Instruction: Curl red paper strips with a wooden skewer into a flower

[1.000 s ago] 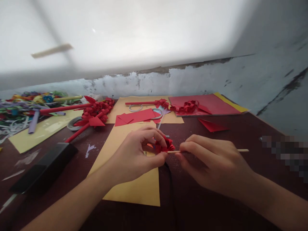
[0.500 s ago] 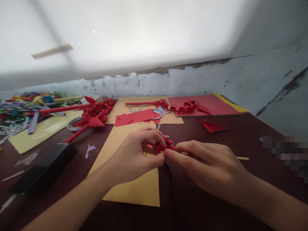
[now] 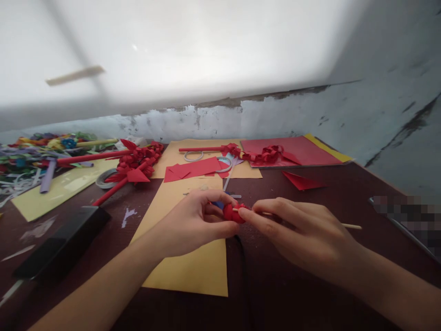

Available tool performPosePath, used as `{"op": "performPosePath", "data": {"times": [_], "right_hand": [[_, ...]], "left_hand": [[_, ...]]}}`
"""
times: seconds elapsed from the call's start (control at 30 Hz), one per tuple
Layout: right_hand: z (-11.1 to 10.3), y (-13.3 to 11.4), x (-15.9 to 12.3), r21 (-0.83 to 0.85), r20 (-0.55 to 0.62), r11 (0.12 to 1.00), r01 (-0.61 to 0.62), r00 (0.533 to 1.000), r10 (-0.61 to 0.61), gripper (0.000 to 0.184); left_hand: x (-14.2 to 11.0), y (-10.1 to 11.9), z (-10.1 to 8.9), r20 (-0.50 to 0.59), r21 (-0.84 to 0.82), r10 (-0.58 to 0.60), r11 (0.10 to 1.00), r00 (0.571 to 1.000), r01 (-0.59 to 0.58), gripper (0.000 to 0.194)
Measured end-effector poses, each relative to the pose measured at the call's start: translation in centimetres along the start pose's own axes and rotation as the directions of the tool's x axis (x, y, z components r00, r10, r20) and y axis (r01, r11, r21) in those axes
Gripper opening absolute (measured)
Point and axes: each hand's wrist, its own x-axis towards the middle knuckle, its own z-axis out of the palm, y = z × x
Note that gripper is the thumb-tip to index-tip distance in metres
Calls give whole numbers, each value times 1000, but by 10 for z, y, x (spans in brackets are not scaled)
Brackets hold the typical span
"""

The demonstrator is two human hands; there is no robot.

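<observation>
Between the thumb and fingers of my left hand is a small red paper flower, partly covered by the fingers. My right hand pinches a thin wooden stick; its tip lies against the red paper and its other end sticks out to the right behind the hand. Under my left hand lies a long yellow-orange paper sheet. Something blue behind the left fingers is mostly hidden. A folded red paper piece rests beyond my right hand.
Red paper flowers on stems lie at the left, near a roll of tape and a black box. Colourful paper strips are heaped at the far left. A red sheet pack and red strips lie at the back.
The stick's tip now shows against the front of the red paper flower, which has turned between my fingers. My left hand has dropped slightly; the stick's far end has shifted a little right.
</observation>
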Motion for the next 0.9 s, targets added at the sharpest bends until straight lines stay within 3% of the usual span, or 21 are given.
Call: {"op": "performPosePath", "data": {"times": [0.9], "right_hand": [[-6,-4,3,-64,-64,997,-38,997,34,30]], "left_hand": [[-2,7,-6,0,-36,76,996,997,-76,20]]}}
